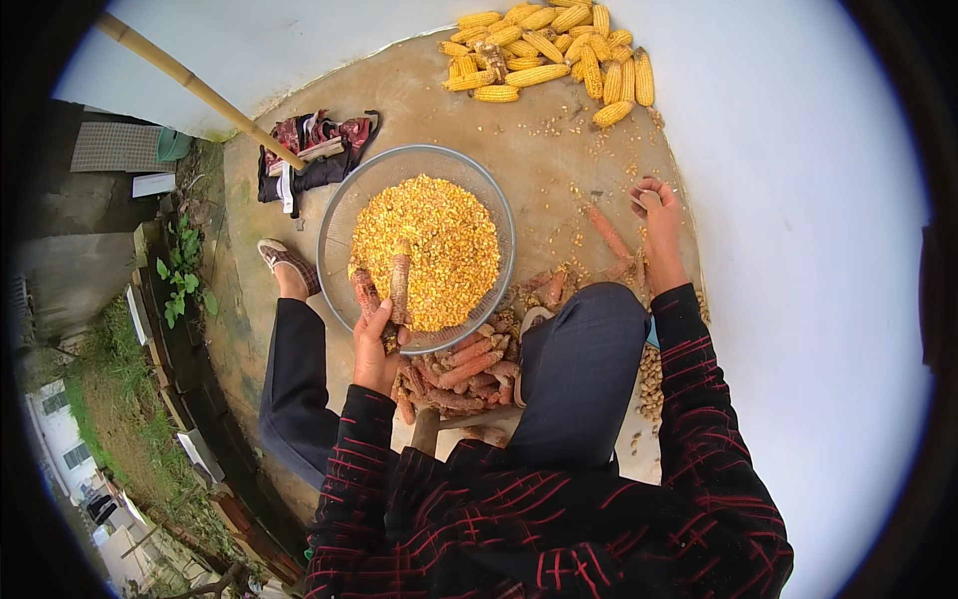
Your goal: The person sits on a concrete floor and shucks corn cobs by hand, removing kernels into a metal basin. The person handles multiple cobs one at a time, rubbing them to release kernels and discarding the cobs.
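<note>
My left hand (378,344) grips two corncobs over the near rim of a round metal mesh basket (340,217). One is a dark reddish cob (365,290); the other, a tan cob (400,281), looks stripped along its length, with some yellow at its tip. Loose yellow corn kernels (430,247) fill much of the basket in a mound. Off to the right, beside the white wall, my right hand (662,224) is raised with curled fingers. Whether something small sits between those fingers is hard to see. A bare reddish cob (608,232) lies on the floor near it.
Whole yellow corn ears (539,56) are piled at the far wall (778,224). Stripped cobs (471,367) heap up between my feet, by a wooden stool part (426,430). A bamboo pole (202,90) meets folded cloth (322,150) at left. Peanut-like pods (650,385) lie right of my knee.
</note>
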`<state>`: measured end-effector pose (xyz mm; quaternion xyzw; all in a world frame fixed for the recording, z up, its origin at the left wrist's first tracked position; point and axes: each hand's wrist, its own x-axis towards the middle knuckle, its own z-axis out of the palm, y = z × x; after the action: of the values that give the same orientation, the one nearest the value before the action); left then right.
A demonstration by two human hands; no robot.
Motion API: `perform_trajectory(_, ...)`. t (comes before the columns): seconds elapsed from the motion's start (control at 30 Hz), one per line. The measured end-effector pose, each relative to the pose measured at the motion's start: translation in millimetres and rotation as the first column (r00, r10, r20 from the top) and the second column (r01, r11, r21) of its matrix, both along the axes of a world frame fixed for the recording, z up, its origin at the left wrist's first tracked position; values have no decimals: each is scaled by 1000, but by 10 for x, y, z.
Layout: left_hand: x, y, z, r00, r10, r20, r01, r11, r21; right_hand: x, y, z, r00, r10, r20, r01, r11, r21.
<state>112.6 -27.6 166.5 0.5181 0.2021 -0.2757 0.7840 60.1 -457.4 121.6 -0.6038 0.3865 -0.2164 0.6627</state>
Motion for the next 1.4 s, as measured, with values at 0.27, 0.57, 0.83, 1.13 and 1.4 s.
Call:
perform_trajectory(0.27, -45, -136, 330, 994, -18, 105, 23, 999, -49, 794, 1835, 1019, 637, 770, -42, -759, 616, -210)
perform_trajectory(0.57, -160, -289, 593, 966, -81, 247, 85, 996, -6, 645, 2731, 755, 784, 491, 380, -575, 341, 744)
perform_trajectory(0.83, -201, -109, 577, 949, -266, 169, 262, 964, 46, 626, 2820, 806, 842, 391, 371, -516, 389, 763)
perform_trajectory(1.13, -150, -4, 540, 945, -239, 225, 216, 969, 122, 665, 2789, 750, 809, 455, 373, -577, 491, 653)
perform_trajectory(1.4, -229, -94, 527, 873, -375, 312, 197, 856, 478, 662, 2824, 763, 748, 559, 358, -649, 503, 570)
